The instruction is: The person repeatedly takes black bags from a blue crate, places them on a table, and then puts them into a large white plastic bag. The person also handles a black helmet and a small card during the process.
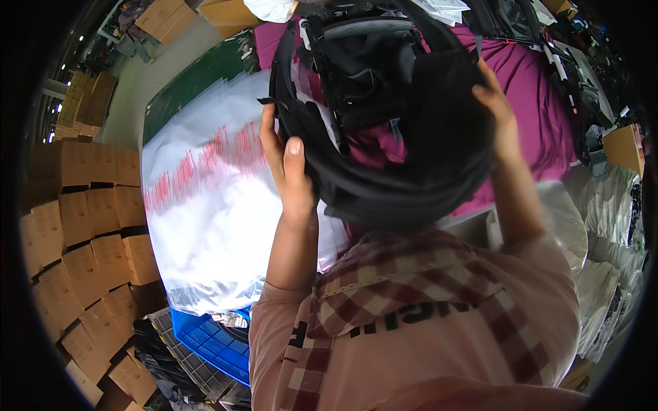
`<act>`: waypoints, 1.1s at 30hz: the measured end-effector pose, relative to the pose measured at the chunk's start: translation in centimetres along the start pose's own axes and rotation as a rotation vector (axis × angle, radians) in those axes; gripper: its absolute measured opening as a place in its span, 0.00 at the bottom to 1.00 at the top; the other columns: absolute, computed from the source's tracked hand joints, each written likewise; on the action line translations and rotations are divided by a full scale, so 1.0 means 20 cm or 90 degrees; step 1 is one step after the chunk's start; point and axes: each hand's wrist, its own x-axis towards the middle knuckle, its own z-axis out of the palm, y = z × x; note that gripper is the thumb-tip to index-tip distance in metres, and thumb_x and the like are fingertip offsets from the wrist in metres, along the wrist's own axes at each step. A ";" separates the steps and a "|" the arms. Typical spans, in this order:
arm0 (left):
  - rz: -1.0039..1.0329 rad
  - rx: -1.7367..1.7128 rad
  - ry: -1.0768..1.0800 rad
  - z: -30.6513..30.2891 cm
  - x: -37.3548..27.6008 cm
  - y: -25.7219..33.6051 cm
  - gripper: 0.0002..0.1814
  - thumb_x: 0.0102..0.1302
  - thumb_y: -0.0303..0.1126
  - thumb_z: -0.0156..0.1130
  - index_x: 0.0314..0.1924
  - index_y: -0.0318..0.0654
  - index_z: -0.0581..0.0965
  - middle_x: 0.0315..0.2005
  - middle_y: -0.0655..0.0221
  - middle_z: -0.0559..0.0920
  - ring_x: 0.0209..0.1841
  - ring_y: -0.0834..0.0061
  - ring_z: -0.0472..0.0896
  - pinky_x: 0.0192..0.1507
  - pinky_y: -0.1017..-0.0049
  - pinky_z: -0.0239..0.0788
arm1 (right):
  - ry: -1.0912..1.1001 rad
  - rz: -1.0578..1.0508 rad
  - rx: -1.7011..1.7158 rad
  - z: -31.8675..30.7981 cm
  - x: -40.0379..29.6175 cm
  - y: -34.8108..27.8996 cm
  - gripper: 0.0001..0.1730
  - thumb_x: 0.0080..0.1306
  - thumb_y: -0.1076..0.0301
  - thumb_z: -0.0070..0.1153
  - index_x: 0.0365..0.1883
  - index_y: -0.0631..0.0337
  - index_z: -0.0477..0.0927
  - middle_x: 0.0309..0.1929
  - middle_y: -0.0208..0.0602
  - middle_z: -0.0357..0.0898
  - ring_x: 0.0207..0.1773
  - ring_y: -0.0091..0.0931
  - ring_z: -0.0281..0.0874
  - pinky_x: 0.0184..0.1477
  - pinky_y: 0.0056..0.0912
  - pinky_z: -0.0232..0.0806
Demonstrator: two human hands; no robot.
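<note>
Both hands hold up a bulky black fabric piece, curved like a hood or canopy, above the table in front of my chest. My left hand grips its left side, thumb on the near face, beside a small black strap end. My right hand holds its upper right side, with the fingers partly hidden by the fabric. Behind it lies a black folding frame with dark fabric and a grey padded bar. A magenta cloth lies underneath. What the piece is exactly, I cannot tell.
Clear plastic bags with red print lie stacked on the table's left. Below them stands a blue plastic crate. Cardboard boxes are piled at far left, and plastic-wrapped goods at right. A person stands far off at upper left.
</note>
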 end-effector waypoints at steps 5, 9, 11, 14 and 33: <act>-0.239 -0.038 0.066 0.28 0.39 -0.17 0.37 0.68 0.43 0.58 0.68 0.30 0.58 0.62 0.55 0.67 0.63 0.66 0.67 0.63 0.72 0.59 | 0.084 0.073 0.050 -0.22 0.50 -0.05 0.34 0.65 0.65 0.53 0.68 0.65 0.62 0.57 0.41 0.73 0.56 0.30 0.73 0.59 0.30 0.65; -0.392 -0.076 0.031 0.36 0.54 -0.54 0.39 0.66 0.49 0.59 0.67 0.30 0.60 0.63 0.55 0.67 0.65 0.64 0.65 0.66 0.70 0.55 | -0.050 0.317 0.102 -0.45 0.87 0.29 0.34 0.65 0.62 0.52 0.69 0.57 0.61 0.54 0.39 0.75 0.52 0.32 0.74 0.55 0.34 0.68; -0.428 -0.057 0.035 0.42 0.60 -0.67 0.40 0.65 0.52 0.59 0.67 0.31 0.61 0.63 0.56 0.67 0.65 0.64 0.65 0.66 0.70 0.54 | -0.026 0.360 0.066 -0.51 0.98 0.40 0.35 0.63 0.62 0.52 0.69 0.57 0.61 0.53 0.40 0.76 0.51 0.32 0.75 0.54 0.35 0.67; -0.373 0.098 0.056 0.47 0.74 -0.83 0.40 0.64 0.53 0.56 0.68 0.33 0.62 0.65 0.54 0.64 0.67 0.62 0.61 0.68 0.68 0.50 | -0.022 0.340 0.059 -0.57 1.19 0.54 0.36 0.60 0.63 0.51 0.69 0.57 0.62 0.50 0.40 0.76 0.50 0.33 0.75 0.53 0.35 0.67; 0.085 0.158 0.041 0.74 1.06 -0.13 0.32 0.74 0.50 0.40 0.61 0.26 0.67 0.56 0.51 0.75 0.61 0.58 0.72 0.65 0.61 0.62 | -0.128 0.367 0.240 -0.66 1.34 0.48 0.24 0.72 0.56 0.46 0.60 0.63 0.71 0.52 0.39 0.79 0.52 0.33 0.78 0.55 0.39 0.72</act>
